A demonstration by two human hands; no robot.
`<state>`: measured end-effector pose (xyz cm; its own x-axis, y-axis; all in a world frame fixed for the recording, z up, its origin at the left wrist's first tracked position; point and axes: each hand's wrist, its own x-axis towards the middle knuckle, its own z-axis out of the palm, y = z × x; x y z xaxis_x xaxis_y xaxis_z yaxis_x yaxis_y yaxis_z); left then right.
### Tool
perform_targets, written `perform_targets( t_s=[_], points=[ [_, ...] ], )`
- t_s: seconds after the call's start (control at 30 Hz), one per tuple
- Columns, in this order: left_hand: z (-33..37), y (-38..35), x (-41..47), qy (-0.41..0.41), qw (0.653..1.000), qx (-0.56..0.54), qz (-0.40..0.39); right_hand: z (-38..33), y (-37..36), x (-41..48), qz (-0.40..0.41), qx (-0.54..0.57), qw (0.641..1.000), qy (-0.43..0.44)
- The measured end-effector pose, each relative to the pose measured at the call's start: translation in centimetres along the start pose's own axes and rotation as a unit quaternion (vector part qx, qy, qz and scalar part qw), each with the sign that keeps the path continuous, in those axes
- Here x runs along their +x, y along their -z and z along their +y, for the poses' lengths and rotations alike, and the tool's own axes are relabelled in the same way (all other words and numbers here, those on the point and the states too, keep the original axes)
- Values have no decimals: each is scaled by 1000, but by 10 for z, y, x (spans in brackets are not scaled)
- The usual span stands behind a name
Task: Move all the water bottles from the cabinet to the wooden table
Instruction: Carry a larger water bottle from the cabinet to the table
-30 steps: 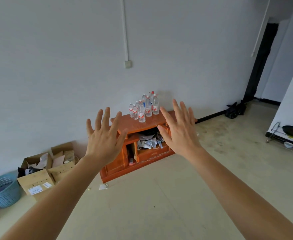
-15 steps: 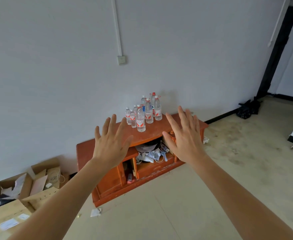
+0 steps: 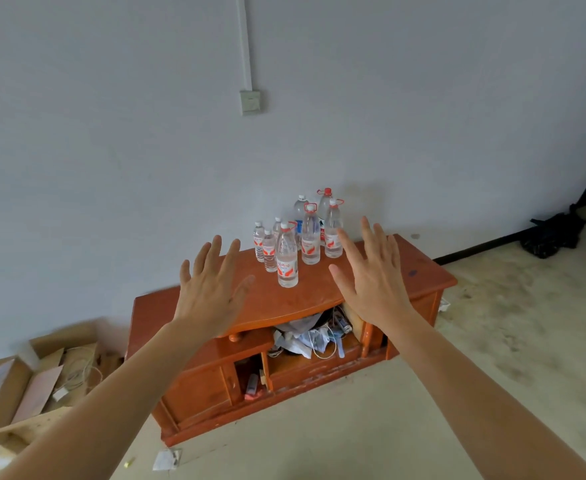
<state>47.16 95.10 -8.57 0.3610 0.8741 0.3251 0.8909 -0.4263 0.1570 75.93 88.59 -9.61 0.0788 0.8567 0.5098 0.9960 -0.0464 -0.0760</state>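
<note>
In the head view, both arms stretch forward toward the centre of the frame: the left hand (image 3: pixel 212 289) and the right hand (image 3: pixel 371 275) are each spread wide, palms facing away, holding nothing and touching nothing. Between and just above them, in the middle of the frame, the water bottles (image 3: pixel 298 237) stand upright in a tight cluster on top of the orange cabinet (image 3: pixel 419 271), against the wall. I count eight: four small ones toward the left and front, four taller ones behind and to the right, though one may be hidden. The wooden table is not in view. By my judgement the task has barely begun: every bottle seen is on the cabinet, so all eight remain to be carried
</note>
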Motion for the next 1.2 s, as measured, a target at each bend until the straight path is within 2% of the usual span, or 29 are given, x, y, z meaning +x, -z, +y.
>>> perform_targets(
  t_s=[0.13,0.37,0.5,0.63,0.77,0.87,0.93,1.0,1.13,1.2],
  points=[
    [-22,-45,64,7,1000,-8,-20,19,-56,60,-14,15,1000,-6],
    [-70,-123,222,50,997,-30,-47,40,-160,227,-56,20,998,12],
    [-82,-160,280,53,997,-25,-60,52,-201,282,-54,34,998,17],
    [-87,-212,336,67,991,-46,-111,74,-270,315,-80,75,994,14],
    [-84,-269,377,115,980,-72,-143,102,-333,340,-111,123,986,25],
    [-77,-315,401,186,961,-91,-184,123,-385,371,-157,178,971,41],
    [-72,-338,404,243,938,-114,-218,129,-408,383,-174,193,964,57],
    [-68,-365,416,312,908,-130,-247,138,-435,405,-228,233,942,81],
    [-62,-393,424,373,879,-145,-259,134,-466,432,-252,276,914,157],
    [-56,-404,418,397,860,-145,-285,127,-478,427,-285,311,888,185]
  ],
)
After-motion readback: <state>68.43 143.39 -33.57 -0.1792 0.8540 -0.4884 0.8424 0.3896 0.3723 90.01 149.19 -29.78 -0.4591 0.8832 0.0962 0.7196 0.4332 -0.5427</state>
